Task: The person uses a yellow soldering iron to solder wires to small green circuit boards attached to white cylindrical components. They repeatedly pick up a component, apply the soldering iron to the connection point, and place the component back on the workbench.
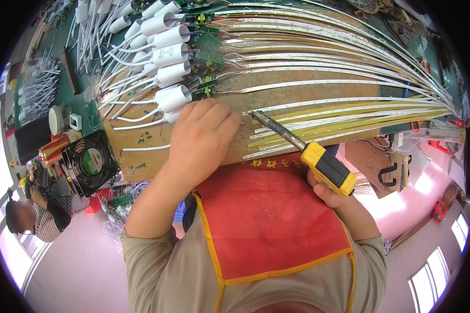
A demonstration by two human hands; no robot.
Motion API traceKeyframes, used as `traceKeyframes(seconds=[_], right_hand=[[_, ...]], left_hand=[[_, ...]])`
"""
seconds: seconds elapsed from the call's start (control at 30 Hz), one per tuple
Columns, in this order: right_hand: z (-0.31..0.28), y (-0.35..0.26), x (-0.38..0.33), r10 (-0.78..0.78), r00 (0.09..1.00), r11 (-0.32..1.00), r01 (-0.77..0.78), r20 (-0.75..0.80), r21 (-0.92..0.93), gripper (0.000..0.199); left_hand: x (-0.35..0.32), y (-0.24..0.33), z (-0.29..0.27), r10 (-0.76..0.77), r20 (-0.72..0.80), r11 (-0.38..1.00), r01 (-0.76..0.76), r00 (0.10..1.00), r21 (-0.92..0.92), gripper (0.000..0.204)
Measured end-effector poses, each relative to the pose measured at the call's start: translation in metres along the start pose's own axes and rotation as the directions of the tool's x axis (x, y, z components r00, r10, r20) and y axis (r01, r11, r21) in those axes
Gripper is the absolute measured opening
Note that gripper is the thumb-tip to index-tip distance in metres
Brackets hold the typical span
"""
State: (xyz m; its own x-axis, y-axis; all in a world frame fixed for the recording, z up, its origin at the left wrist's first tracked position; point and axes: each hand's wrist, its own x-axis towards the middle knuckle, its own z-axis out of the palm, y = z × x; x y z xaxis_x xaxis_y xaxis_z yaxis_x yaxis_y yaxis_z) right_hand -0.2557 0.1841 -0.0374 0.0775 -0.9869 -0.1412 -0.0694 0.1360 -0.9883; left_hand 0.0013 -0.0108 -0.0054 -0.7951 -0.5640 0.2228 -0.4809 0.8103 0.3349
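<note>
My right hand (326,194) grips the yellow and black handle of a soldering iron (326,166). The iron's tip rests at the left end of a thin white LED strip (350,103), just right of my left hand (203,136). My left fingers are curled closed over the board; what they pinch is hidden beneath them. Beside their knuckles sit a white plastic lamp housing (172,98) and a small green circuit board (203,89). Thin wires join that board to another LED strip (313,86).
More wired housings, boards and strips fan across the brown work board (292,135). At left are a black cooling fan (90,163), a small white box (75,122) and bundled white cables (39,86). Another person (44,216) sits at the lower left.
</note>
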Motion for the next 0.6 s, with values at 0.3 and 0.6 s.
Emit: traceKeyframes(seconds=[0.3, 0.6], right_hand=[[-0.0005, -0.0053, -0.0008, 0.075, 0.997, 0.997, -0.075, -0.009, 0.019, 0.032], [0.0024, -0.0062, 0.0012, 0.099, 0.995, 0.995, -0.098, -0.03, 0.025, 0.037]], left_hand=[[-0.0002, -0.0006, -0.0004, 0.005, 0.024, 1.0, -0.005, 1.0, 0.008, 0.026], [0.0002, 0.0002, -0.0009, 0.001, 0.027, 1.0, -0.001, 1.0, 0.007, 0.026]])
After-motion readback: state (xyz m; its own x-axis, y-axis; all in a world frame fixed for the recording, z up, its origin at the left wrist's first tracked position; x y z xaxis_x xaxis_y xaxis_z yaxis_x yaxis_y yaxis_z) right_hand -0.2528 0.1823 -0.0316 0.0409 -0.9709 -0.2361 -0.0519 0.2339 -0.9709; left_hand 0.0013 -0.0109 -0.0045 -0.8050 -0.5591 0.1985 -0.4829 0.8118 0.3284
